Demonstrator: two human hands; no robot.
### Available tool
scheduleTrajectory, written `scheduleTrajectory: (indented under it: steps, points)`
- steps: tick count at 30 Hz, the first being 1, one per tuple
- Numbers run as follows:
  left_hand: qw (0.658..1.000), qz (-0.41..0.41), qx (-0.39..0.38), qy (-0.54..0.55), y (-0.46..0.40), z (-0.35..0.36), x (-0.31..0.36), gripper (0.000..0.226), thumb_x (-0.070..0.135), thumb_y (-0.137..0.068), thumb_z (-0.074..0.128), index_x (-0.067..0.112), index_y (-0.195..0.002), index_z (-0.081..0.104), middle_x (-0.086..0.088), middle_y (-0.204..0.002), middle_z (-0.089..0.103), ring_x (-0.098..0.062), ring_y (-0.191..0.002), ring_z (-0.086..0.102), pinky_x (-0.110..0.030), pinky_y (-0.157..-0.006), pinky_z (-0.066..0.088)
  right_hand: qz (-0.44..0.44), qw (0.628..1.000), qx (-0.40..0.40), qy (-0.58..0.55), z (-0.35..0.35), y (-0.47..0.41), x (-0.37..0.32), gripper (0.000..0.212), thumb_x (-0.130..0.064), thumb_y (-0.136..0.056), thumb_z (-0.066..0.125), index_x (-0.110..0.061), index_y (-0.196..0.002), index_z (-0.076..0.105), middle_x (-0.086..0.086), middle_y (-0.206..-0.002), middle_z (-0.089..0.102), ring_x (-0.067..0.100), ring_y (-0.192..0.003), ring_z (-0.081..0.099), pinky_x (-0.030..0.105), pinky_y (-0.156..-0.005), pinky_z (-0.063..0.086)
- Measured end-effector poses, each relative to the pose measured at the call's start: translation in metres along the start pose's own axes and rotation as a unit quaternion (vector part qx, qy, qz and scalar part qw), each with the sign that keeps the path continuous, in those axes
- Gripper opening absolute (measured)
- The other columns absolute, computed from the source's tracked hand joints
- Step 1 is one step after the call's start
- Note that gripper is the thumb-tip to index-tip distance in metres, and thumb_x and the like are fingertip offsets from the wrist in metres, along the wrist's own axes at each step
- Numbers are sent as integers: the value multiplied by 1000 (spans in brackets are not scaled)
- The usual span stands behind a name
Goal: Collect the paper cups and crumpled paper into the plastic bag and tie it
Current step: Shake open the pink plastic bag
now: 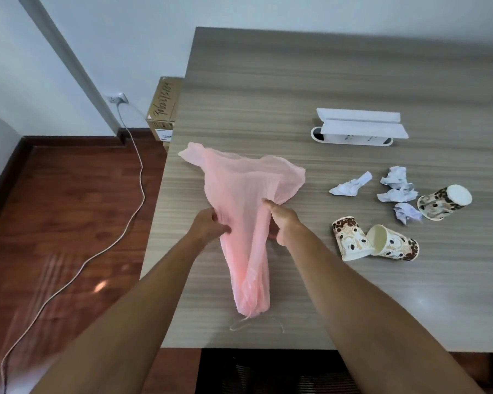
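A thin pink plastic bag (241,206) lies stretched over the left part of the wooden table (296,81). My left hand (208,224) pinches its left side and my right hand (281,221) grips its right side, near the bag's middle. To the right, three patterned paper cups lie tipped over: one (349,241) touching another (393,244), and a third (444,201) farther right. Several crumpled white paper pieces sit between them, such as one (350,186) on the left and another (397,184) beside it.
A white holder with folded white sheets (359,126) stands behind the paper. A cardboard box (164,109) sits on the floor by the table's left edge. A white cable (137,177) runs from a wall socket across the red wooden floor.
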State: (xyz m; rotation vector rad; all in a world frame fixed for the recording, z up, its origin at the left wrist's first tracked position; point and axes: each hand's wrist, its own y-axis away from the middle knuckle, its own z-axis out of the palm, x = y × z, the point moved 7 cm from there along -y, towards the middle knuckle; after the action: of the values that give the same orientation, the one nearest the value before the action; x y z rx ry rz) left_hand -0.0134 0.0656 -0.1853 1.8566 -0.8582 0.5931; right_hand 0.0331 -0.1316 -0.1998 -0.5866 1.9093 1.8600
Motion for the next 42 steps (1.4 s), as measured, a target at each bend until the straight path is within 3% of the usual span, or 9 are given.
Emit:
scheduleTrajectory:
  steps: [3,8,16,20,29,32,36,39,42]
  points:
    - [999,13,-1,33,9,-12,2,38,-12,-71,76,-7,-107,64,-18,-99,65,-27,-90,60,-40,-83,52,-30,999,17,-5,-1,8,-9,11,-13,-84,68,-13,-94,64,7,-86,66,25,-75,63,35,-69,56]
    - [993,50,35,100,18,-45,18,44,-16,-68,73,-2,-109,65,-15,-104,69,-32,-97,64,-38,-83,53,-141,989,33,-13,-5,36,-51,25,5,-81,51,-19,-75,52,2,-75,53,18,-70,49,29,-62,38]
    - [965,125,54,226,48,-79,55,56,-6,-61,88,8,-110,65,-10,-104,73,-27,-94,69,-40,-88,56,-263,954,57,-131,-42,92,-107,33,20,-79,36,-8,-71,52,6,-66,50,17,-60,45,29,-58,41]
    - [940,130,-65,309,64,-73,75,67,24,-71,84,8,-130,58,-16,-128,66,-31,-117,63,-47,-105,47,-307,947,24,-95,-56,105,-121,34,22,-75,34,-6,-71,54,6,-65,48,19,-66,43,33,-62,39]
    - [811,74,-25,579,78,-115,128,78,81,-82,42,19,-119,73,-12,-123,70,-33,-115,66,-49,-101,48,-362,931,30,21,-78,110,-137,28,23,-69,44,-2,-70,57,10,-68,55,24,-69,50,37,-65,43]
    - [825,85,-21,558,86,-119,143,60,67,-91,40,25,-102,80,-10,-122,71,-32,-108,69,-45,-83,54,-372,925,72,20,-84,112,-140,32,19,-70,46,-11,-62,51,5,-63,50,21,-64,44,36,-64,40]
    - [862,51,-31,503,90,-115,149,62,53,-101,40,11,-147,46,-19,-149,48,-39,-138,44,-54,-114,33,-377,919,117,20,-90,114,-140,37,14,-71,47,-18,-54,49,-11,-48,41,16,-57,32,27,-55,29]
    - [881,66,-52,466,96,-108,163,82,68,-88,53,9,-145,47,-23,-143,53,-42,-133,49,-59,-115,32,-360,924,125,10,-92,114,-139,34,12,-74,48,-17,-63,60,-1,-59,53,18,-60,43,31,-62,41]
    - [911,71,-45,404,101,-101,166,63,57,-81,68,9,-121,68,-20,-115,70,-36,-106,69,-53,-99,46,-345,931,120,-14,-91,116,-137,31,14,-73,45,-12,-62,58,6,-59,55,22,-54,46,31,-56,45]
